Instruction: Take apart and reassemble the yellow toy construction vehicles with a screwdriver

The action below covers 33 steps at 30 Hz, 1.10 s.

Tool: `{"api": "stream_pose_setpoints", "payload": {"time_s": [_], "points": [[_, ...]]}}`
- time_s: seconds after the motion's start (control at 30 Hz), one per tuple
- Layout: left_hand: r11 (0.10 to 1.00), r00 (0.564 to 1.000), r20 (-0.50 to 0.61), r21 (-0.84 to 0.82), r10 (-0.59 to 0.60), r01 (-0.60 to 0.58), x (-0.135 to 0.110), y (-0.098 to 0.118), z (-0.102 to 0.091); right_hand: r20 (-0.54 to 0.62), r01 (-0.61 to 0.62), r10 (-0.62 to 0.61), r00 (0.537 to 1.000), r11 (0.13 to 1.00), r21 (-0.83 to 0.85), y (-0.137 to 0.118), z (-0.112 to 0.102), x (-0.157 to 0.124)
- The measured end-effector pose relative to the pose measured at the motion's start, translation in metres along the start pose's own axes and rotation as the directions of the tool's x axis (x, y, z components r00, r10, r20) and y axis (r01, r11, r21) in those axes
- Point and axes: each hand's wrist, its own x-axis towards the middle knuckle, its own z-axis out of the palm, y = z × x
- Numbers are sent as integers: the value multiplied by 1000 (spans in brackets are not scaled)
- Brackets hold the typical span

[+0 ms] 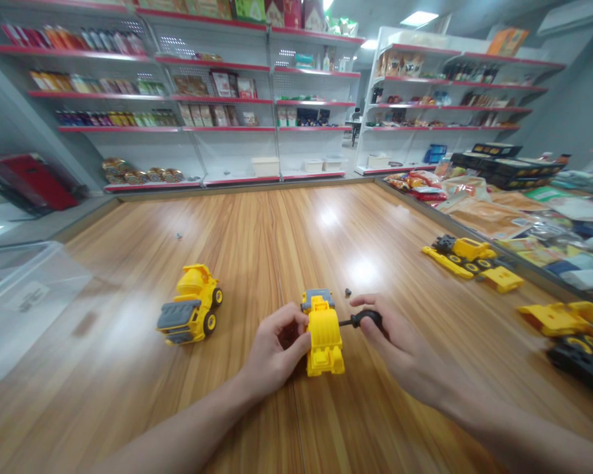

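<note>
A yellow toy truck (325, 332) with a grey front stands on the wooden table between my hands. My left hand (278, 342) is closed on its left side, thumb and fingers pressed to the body. In my right hand (393, 339) is a black-handled screwdriver (368, 318), gripped by the handle. Its shaft points left and reaches the truck's right side; the tip is hidden there. Just beyond the screwdriver lies a small dark screw (348, 291). Another yellow toy truck, a cement mixer (190, 306) with a grey front, stands to the left.
Yellow and black toy vehicle parts (467, 257) lie at the right, with more parts (573, 326) nearer me. A clear plastic bin (29, 296) stands at the left edge. A small metal piece (178, 236) lies at the far left. Packaged goods (499, 210) fill the neighbouring surface.
</note>
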Motion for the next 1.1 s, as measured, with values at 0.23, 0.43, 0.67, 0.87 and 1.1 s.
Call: {"api": "stream_pose_setpoints", "payload": {"time_s": [0.23, 0.43, 0.67, 0.87, 1.1], "points": [[1000, 1000, 3, -6, 0, 0, 0, -2, -1, 65, -63, 70, 995, 993, -97, 10, -3, 10], [1000, 1000, 3, -20, 4, -4, 0, -4, -1, 4, 42, -42, 999, 996, -76, 11, -5, 7], [999, 1000, 0, -39, -5, 5, 1, -6, -1, 39, 14, -6, 999, 982, -189, 13, -9, 10], [999, 1000, 1, -41, -4, 4, 1, -7, -1, 8, 75, -75, 997, 980, -183, 15, -7, 6], [999, 1000, 0, -35, -8, 8, 1, -6, -1, 34, 87, -81, 996, 973, -214, 15, -9, 8]]}}
